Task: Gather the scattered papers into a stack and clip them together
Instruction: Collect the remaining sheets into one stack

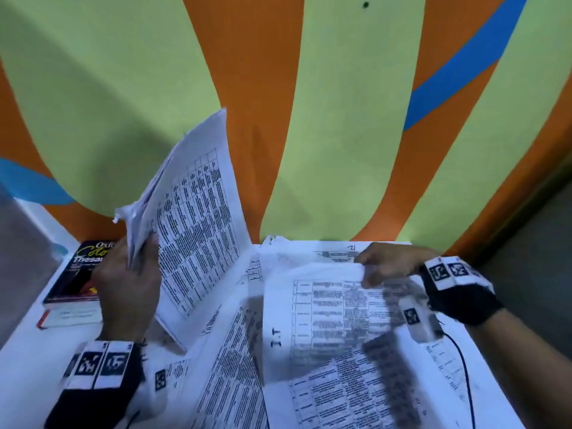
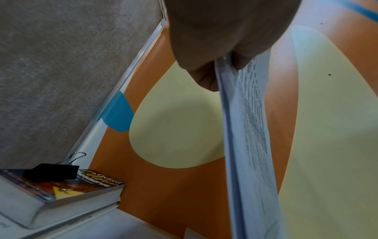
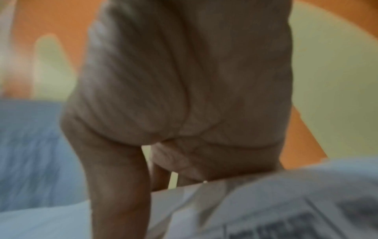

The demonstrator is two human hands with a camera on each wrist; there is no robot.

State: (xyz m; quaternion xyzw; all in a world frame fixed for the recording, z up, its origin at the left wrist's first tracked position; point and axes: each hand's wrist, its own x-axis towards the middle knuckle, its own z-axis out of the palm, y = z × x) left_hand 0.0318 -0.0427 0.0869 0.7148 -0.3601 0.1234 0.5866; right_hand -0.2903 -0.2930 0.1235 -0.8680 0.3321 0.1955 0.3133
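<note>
My left hand (image 1: pixel 136 274) grips a sheaf of printed papers (image 1: pixel 198 218) and holds it upright above the table's left side; the left wrist view shows the sheaf (image 2: pixel 249 145) edge-on between thumb and fingers (image 2: pixel 204 77). My right hand (image 1: pixel 387 261) pinches the far edge of a printed sheet (image 1: pixel 334 314) on the right, lifting it a little; that sheet (image 3: pixel 266 202) looks blurred in the right wrist view. More printed sheets (image 1: pixel 232 366) lie scattered flat. A black binder clip (image 2: pixel 53 171) rests on a thesaurus book (image 2: pixel 67 189).
The thesaurus (image 1: pixel 77 274) lies on another book at the table's left rear. An orange, green and blue wall (image 1: pixel 340 119) stands right behind the white table (image 1: pixel 24 351). A grey partition (image 2: pixel 61 64) closes the left side. A black cable (image 1: pixel 464 366) trails from my right wrist.
</note>
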